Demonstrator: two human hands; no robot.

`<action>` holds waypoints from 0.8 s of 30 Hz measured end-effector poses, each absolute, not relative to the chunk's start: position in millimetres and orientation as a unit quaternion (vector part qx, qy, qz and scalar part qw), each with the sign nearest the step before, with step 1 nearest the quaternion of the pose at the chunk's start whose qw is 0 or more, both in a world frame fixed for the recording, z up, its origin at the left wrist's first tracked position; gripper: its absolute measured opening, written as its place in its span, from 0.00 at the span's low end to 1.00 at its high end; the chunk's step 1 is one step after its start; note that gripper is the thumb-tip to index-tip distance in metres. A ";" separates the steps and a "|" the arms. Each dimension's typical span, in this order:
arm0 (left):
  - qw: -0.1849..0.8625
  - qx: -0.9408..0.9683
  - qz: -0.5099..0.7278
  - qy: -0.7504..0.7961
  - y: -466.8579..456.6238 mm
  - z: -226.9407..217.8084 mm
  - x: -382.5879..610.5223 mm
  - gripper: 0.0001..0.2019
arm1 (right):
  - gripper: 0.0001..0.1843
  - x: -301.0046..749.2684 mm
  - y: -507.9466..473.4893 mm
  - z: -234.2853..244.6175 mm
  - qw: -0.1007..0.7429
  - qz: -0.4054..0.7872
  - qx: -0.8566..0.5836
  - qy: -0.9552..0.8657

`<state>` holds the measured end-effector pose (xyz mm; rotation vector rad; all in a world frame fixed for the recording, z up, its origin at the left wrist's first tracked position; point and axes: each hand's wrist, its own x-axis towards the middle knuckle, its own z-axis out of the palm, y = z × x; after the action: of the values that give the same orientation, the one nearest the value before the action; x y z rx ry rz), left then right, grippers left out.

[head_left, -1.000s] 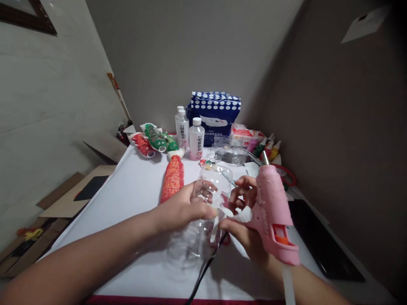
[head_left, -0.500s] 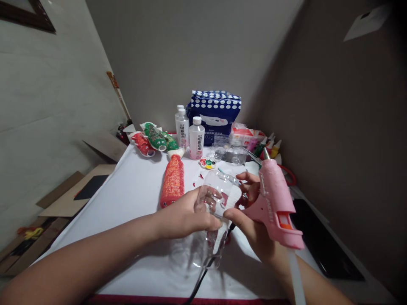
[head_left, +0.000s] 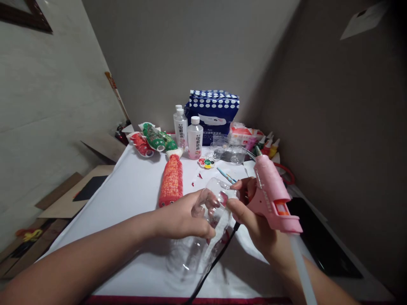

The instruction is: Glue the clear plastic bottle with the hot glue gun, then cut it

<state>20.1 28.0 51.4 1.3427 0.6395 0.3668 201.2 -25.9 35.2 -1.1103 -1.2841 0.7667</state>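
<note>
My left hand (head_left: 187, 216) is wrapped round a clear plastic bottle (head_left: 203, 228) lying tilted over the white table (head_left: 133, 195). My right hand (head_left: 254, 216) grips a pink hot glue gun (head_left: 270, 190), nozzle pointing up and away; its thumb presses against the bottle's side. A clear glue stick juts from the gun's back and its black cord (head_left: 213, 267) runs down to the table's near edge. A bit of white material shows on the bottle near my fingers.
A red scaly bottle fish (head_left: 171, 180) lies ahead, red and green ones (head_left: 152, 140) behind. Three white drink bottles (head_left: 187, 135), a blue dotted pack (head_left: 213, 110), a paint palette (head_left: 206, 162), brushes (head_left: 225, 174), cut clear bottle parts (head_left: 229, 152) and paint tubes (head_left: 267, 146) stand at the back. A dark slab (head_left: 318, 241) lies right.
Both hands have turned the clear bottle, and the white piece that showed on its side is now mostly out of sight. The glue gun has shifted slightly left and down.
</note>
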 end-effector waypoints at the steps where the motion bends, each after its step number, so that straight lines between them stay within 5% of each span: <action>1: 0.722 0.604 0.169 0.291 28.0 51.3 20.7 0.18 | 0.14 202.4 -26.0 35.2 0.585 0.330 -0.495 -0.551; 7: 0.757 0.564 0.145 0.295 24.4 52.2 18.9 0.23 | 0.17 209.4 -17.5 34.6 0.619 0.374 -0.458 -0.516; 10: 0.775 0.509 0.257 0.273 25.5 57.9 15.5 0.25 | 0.15 206.4 -14.9 30.3 0.651 0.470 -0.389 -0.452; 17: 0.679 0.458 0.470 0.330 32.3 72.8 14.5 0.21 | 0.14 189.7 -25.2 17.6 0.501 0.589 -0.370 -0.514; 24: 0.603 0.545 0.508 0.285 26.0 65.1 12.6 0.29 | 0.14 183.7 -25.8 23.2 0.556 0.650 -0.335 -0.395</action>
<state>12.6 26.0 65.1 1.2631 0.6595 1.1767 183.7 -25.8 23.2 -0.7907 -0.9326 1.5340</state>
